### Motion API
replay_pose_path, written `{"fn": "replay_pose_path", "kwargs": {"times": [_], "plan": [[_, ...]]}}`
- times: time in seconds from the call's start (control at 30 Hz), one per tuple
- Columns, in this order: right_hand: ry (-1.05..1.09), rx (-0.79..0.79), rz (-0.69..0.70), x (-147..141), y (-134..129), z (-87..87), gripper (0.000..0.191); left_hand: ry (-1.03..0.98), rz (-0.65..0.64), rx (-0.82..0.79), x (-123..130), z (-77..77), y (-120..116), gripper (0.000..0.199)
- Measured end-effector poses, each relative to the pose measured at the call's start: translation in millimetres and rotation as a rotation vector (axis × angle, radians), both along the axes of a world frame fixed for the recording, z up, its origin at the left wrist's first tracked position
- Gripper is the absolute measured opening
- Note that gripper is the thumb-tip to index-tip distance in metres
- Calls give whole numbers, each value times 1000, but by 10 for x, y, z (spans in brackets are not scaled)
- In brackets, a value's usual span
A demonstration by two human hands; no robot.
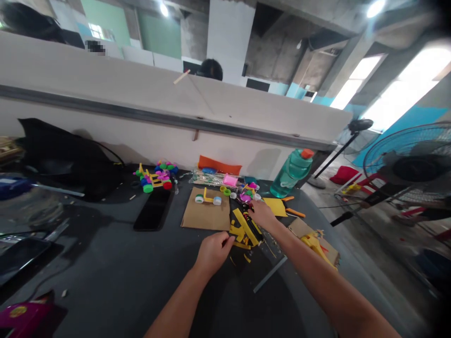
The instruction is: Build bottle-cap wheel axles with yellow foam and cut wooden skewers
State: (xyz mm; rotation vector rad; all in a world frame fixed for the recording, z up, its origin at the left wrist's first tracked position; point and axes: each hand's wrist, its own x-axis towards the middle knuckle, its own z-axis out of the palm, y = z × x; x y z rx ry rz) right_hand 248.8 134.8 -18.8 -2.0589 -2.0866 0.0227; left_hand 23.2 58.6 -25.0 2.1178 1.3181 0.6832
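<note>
My left hand (214,251) is closed in a loose fist near the front edge of a cardboard piece (206,218); whatever its fingers may hold is hidden. My right hand (261,213) reaches over the pile of yellow strips (243,230), its fingers bent down at dark items beside them. What its fingertips touch is too small to tell. On the cardboard stands a small yellow frame (208,199) with a round cap at each side. Colourful caps (246,193) lie just beyond my right hand. A yellow sheet (275,206) is to its right, beside orange-handled scissors (295,212).
A black phone (153,210) and colourful wheeled models (155,178) are left of the cardboard. A green bottle (291,173) stands at the back right. A metal ruler (270,274) lies near my right forearm. A white partition (158,124) runs behind, and a fan (412,169) stands at right.
</note>
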Motion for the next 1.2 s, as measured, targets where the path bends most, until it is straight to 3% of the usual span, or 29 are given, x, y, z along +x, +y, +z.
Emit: {"fn": "replay_pose_path", "kwargs": {"times": [0.4,0.87,1.2], "plan": [[103,18,51,50,-23,-115,25,-21,-9,17,2,17,-4,37],[57,-82,165,71,12,97,24,-21,-14,53,7,-31,-5,38],[-48,-95,19,115,237,195,44,-21,-9,50,11,-76,14,37]]}}
